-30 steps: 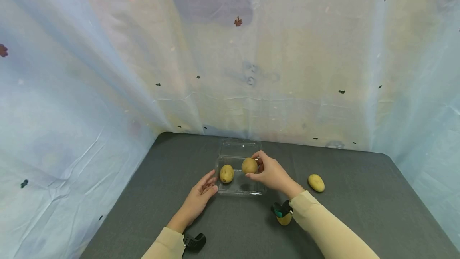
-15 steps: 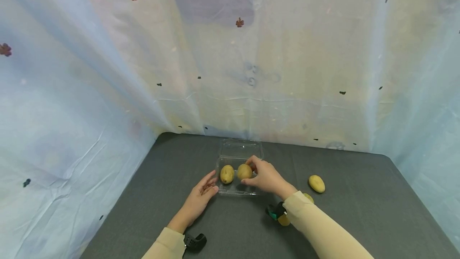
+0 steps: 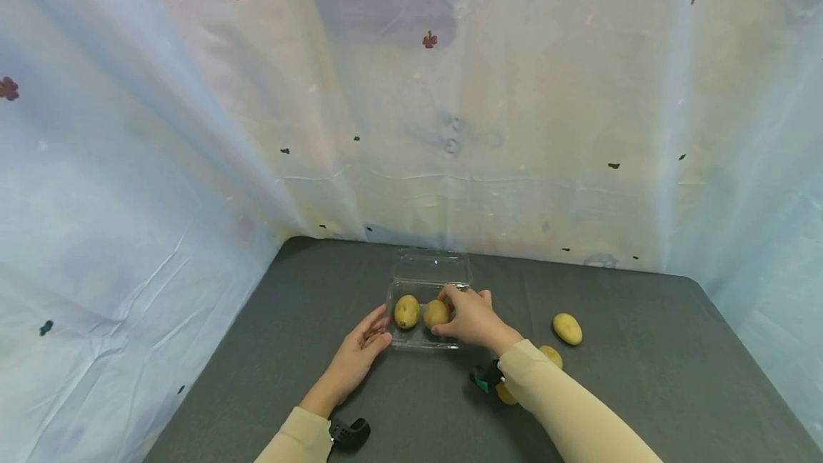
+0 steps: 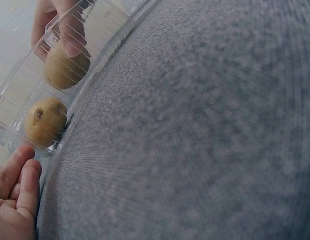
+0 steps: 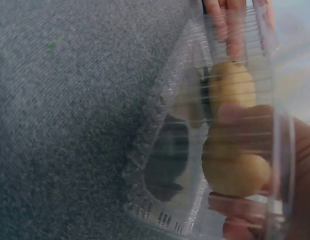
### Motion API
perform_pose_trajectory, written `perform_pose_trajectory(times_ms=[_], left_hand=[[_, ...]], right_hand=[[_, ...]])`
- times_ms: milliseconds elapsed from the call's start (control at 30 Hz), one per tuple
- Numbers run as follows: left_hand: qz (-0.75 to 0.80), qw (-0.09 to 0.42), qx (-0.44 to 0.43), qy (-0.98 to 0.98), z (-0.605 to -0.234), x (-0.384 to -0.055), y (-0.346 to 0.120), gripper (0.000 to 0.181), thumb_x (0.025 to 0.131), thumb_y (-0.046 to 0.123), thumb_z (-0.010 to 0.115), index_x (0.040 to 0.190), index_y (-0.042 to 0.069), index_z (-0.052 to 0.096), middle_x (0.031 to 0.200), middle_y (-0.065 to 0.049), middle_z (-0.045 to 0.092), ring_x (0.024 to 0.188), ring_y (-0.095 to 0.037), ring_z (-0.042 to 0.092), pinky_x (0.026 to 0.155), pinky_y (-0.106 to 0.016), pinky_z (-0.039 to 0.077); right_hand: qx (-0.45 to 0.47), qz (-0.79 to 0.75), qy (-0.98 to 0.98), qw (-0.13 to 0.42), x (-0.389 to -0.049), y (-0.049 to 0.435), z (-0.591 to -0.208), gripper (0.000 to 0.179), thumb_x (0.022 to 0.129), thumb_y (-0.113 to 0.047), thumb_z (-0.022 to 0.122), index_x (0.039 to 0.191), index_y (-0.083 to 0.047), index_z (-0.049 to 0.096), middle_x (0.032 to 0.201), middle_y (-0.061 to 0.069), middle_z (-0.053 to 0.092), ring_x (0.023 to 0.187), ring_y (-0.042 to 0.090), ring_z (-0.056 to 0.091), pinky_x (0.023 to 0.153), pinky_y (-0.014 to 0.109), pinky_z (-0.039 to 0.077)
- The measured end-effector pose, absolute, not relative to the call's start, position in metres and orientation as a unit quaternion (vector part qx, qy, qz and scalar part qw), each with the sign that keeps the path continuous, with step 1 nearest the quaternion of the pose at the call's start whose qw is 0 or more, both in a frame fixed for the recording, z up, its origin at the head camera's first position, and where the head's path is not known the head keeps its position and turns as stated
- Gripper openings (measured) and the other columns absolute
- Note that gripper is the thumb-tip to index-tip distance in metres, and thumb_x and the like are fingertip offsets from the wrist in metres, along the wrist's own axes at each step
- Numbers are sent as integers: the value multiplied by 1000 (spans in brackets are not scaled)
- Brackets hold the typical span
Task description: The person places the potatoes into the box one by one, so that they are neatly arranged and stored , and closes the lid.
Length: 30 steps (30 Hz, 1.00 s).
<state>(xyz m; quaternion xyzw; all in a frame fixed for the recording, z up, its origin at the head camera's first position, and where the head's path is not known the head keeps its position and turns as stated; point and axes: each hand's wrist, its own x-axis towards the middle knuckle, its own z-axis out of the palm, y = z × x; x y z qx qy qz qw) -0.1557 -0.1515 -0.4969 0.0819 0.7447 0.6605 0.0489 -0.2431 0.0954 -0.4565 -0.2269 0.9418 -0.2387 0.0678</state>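
A clear plastic clamshell box (image 3: 421, 346) sits on the dark table, its lid (image 3: 432, 266) folded back away from me. In its left half lies a yellow potato (image 3: 406, 311). My right hand (image 3: 474, 319) reaches into the right half and grips a second potato (image 3: 436, 314) between thumb and fingers, low beside the first one. Through the box wall, the left wrist view shows this gripped potato (image 4: 65, 70) with the thumb on it. My left hand (image 3: 355, 354) rests at the left wall of the box, fingers relaxed and holding nothing.
On the table to the right lies a loose potato (image 3: 567, 329). Two more, a potato (image 3: 551, 356) and a potato (image 3: 505, 394), are partly covered by the right sleeve and wrist strap. A pale patterned curtain (image 3: 489, 198) hangs behind the table.
My right hand has moved left and down with its potato, deeper into the box beside the first potato. Another loose potato now shows past the right sleeve. The left hand has stayed in place.
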Motion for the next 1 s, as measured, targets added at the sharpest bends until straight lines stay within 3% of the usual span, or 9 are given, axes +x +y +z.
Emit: perform_pose_trajectory(times_ms=[333,567,700,1000], left_hand=[[654,52,92,749,-503,-159,-154,59,101,22,55,153,14,28,149,-17,38,137,-33,35,107,-48,32],[652,40,84,752,-524,-166,-158,59,99,31,57,151,27,32,148,-9,41,136,-26,38,108,-46,34],[652,39,84,753,-525,-167,-159,58,99,31,57,151,28,32,148,-8,42,136,-25,38,107,-46,34],[659,54,93,744,-506,-161,-154,60,101,24,55,153,15,27,149,-18,38,136,-33,36,107,-47,33]], right_hand=[[-224,-190,953,71,-242,90,-457,53,76,-42,82,118,-20,59,90,-10,62,80,17,48,79,46,22],[-206,-164,964,40,-237,86,-453,53,74,-48,81,115,-18,67,86,-10,65,78,16,49,77,44,23],[-192,-163,968,27,-235,84,-452,51,71,-47,83,109,-15,70,91,-6,67,80,17,53,76,43,26],[-178,-172,968,26,-237,81,-456,56,73,-45,83,117,-14,67,92,-4,69,81,17,57,74,41,27]])
